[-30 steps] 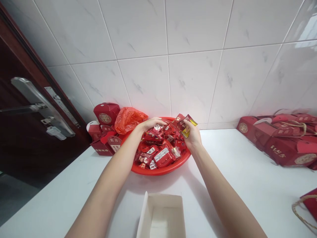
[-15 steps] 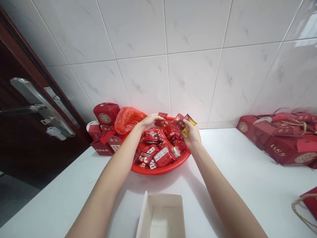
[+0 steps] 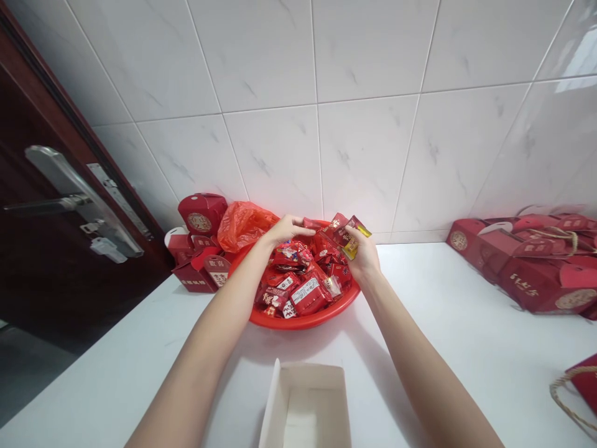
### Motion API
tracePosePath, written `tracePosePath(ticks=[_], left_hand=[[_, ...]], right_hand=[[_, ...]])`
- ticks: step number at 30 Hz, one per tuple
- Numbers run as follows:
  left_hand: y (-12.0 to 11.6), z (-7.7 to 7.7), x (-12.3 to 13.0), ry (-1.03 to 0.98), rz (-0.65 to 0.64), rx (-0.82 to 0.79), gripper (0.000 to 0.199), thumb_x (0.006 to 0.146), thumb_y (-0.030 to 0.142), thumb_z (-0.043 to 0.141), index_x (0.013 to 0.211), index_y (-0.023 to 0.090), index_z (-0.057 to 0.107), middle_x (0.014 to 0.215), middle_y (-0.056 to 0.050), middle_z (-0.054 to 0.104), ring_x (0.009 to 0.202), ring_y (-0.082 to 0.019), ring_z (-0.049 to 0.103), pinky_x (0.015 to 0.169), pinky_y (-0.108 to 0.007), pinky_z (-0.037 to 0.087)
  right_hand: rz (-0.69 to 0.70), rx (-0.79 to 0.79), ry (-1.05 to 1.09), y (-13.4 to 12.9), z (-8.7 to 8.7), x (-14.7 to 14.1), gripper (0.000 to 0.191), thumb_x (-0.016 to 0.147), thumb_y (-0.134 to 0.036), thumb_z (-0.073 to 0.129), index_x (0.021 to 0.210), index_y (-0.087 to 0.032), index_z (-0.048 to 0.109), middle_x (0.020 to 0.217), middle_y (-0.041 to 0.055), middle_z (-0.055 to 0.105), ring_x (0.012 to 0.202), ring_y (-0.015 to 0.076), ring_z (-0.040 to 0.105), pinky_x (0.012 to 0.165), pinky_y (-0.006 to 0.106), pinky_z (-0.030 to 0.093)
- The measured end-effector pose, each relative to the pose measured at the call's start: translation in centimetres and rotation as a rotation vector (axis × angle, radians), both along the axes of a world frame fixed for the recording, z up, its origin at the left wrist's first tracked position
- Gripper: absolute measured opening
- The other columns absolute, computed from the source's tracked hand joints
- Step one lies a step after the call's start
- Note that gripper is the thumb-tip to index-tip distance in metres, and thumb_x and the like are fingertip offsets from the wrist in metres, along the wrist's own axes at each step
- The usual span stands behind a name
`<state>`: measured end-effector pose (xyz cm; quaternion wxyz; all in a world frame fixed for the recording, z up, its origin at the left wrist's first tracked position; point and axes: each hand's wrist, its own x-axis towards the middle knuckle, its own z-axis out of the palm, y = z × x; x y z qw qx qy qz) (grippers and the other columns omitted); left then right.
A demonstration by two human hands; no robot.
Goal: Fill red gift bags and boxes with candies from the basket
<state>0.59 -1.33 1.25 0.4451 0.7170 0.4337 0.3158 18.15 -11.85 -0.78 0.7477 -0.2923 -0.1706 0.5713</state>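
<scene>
My left hand (image 3: 290,229) is over the back of a red plastic basin (image 3: 305,322), its fingers closed on a small red candy packet (image 3: 308,223) that is mostly hidden. Over the basin's right side, my right hand (image 3: 364,254) pinches several wrapped snack packets (image 3: 342,233), dark red with some gold and yellow. Below both hands, the basin holds a heap of red snack packets (image 3: 310,296), some with white labels. Nearest me on the table stands an open white-walled box (image 3: 308,407) with nothing visible inside.
Red gift boxes (image 3: 200,218) and a crumpled red plastic bag (image 3: 245,225) stand left of the basin. More red boxes (image 3: 536,267) with rope handles lie at the right. A tiled wall (image 3: 364,155) closes off the back; a dark door (image 3: 41,249) is on the left.
My left hand has tilted a little, and the red packet in it now shows less. The right hand keeps its packets in nearly the same place. The view has shifted slightly.
</scene>
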Motion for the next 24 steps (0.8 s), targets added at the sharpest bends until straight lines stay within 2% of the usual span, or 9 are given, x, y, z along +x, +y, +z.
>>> tracePosePath(ticks=[3,5,8,11,15,19,24], left_hand=[[0.6,-0.5,-0.1,0.231,0.088,0.236,0.043,0.050,0.013,0.079,0.093,0.018,0.079,0.101,-0.005,0.079,0.107,-0.029,0.068,0.099,-0.037,0.050],[0.7,-0.8,0.3,0.300,0.076,0.323,0.049,0.053,0.010,0.072,0.101,0.019,0.078,0.111,-0.005,0.077,0.114,-0.028,0.066,0.101,-0.034,0.049],[0.1,-1.2,1.3,0.374,-0.068,0.305,0.034,0.062,0.013,0.067,0.094,0.016,0.078,0.099,-0.005,0.079,0.096,-0.024,0.070,0.086,-0.030,0.053],[-0.8,-1.9,2.4,0.539,-0.178,0.265,0.019,0.068,0.021,0.069,0.084,0.017,0.077,0.081,-0.003,0.076,0.076,-0.021,0.068,0.071,-0.028,0.049],[-1.1,-3.0,3.2,0.679,-0.173,0.277,0.007,0.071,0.025,0.067,0.069,0.020,0.072,0.062,0.002,0.066,0.060,-0.016,0.057,0.062,-0.026,0.040],[-0.8,-3.7,3.4,0.644,-0.138,0.263,0.010,0.063,0.023,0.072,0.058,0.020,0.064,0.053,0.005,0.055,0.053,-0.013,0.048,0.055,-0.025,0.033],[-0.5,-3.7,2.8,0.579,-0.091,0.246,0.014,0.061,0.025,0.075,0.056,0.019,0.063,0.051,0.004,0.056,0.053,-0.014,0.050,0.053,-0.026,0.035]], right_hand=[[-0.017,-0.007,-0.009,-0.1,0.1,-0.1,0.007,0.068,-0.013,0.071,0.072,-0.017,0.068,0.064,-0.0030,0.072,0.059,0.0132,0.066,0.054,0.022,0.053],[-0.016,0.001,-0.011,-0.1,0.1,-0.1,0.007,0.068,-0.013,0.071,0.072,-0.017,0.068,0.065,-0.0029,0.072,0.059,0.0131,0.066,0.054,0.022,0.053],[-0.011,0.004,-0.003,-0.1,0.1,-0.1,0.006,0.067,-0.014,0.071,0.072,-0.016,0.068,0.064,-0.0022,0.072,0.059,0.0131,0.066,0.054,0.022,0.052],[-0.009,0.012,0.001,0.0,-0.1,-0.1,0.007,0.065,-0.014,0.072,0.071,-0.016,0.068,0.065,-0.0016,0.072,0.059,0.0133,0.066,0.053,0.021,0.051],[-0.015,0.018,0.000,0.1,-0.4,0.0,0.009,0.063,-0.015,0.074,0.070,-0.016,0.068,0.064,-0.0023,0.071,0.059,0.0128,0.065,0.051,0.020,0.049],[-0.018,0.016,-0.007,0.1,-0.4,0.0,0.011,0.062,-0.015,0.075,0.070,-0.016,0.067,0.065,-0.0026,0.071,0.059,0.0127,0.066,0.052,0.020,0.050],[0.008,0.044,0.000,-0.1,-0.4,-0.2,0.015,0.061,-0.017,0.077,0.073,-0.017,0.068,0.067,-0.0009,0.073,0.059,0.0156,0.068,0.052,0.023,0.052]])
